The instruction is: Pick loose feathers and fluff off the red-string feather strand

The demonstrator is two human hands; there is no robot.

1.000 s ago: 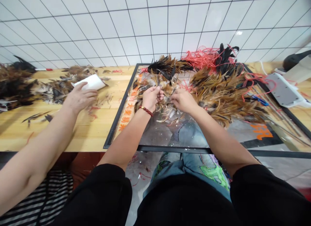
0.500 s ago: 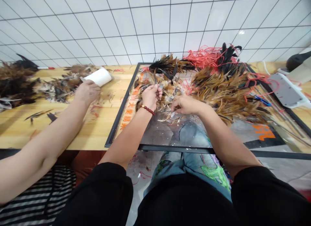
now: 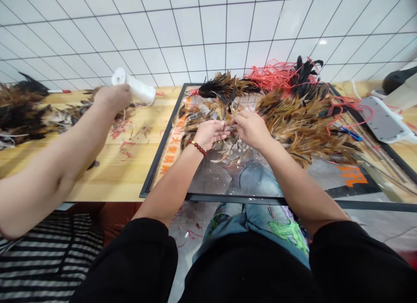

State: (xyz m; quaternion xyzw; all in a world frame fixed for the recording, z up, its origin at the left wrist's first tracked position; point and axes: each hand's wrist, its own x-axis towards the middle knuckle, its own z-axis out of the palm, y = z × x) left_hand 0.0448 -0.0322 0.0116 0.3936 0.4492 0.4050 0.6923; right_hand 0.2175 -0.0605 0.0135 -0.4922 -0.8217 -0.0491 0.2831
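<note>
1. left hand (image 3: 210, 134) and right hand (image 3: 250, 128) have come together; half a second ago the right was lower and apart, and now their fingertips nearly touch.
2. left thumb and forefinger seem to pinch what looks like a small pale feather (image 3: 230, 128), the other fingers loosely extended. the right fingertips bunch at it, but whether they grip it i cannot tell.
3. that change brings the handling to one spot, both hands on a single piece above the short loose feathers (image 3: 233, 151), which lie on a black-framed clear panel (image 3: 234, 200).
4. the long brown feathers (image 3: 299, 129) just to the right, and the red string (image 3: 273, 79) behind them, look unmoved.
5. at left, a co-worker's hand (image 3: 112, 96) has shifted on the white roll (image 3: 143, 92), whose hollow end now shows.
</note>
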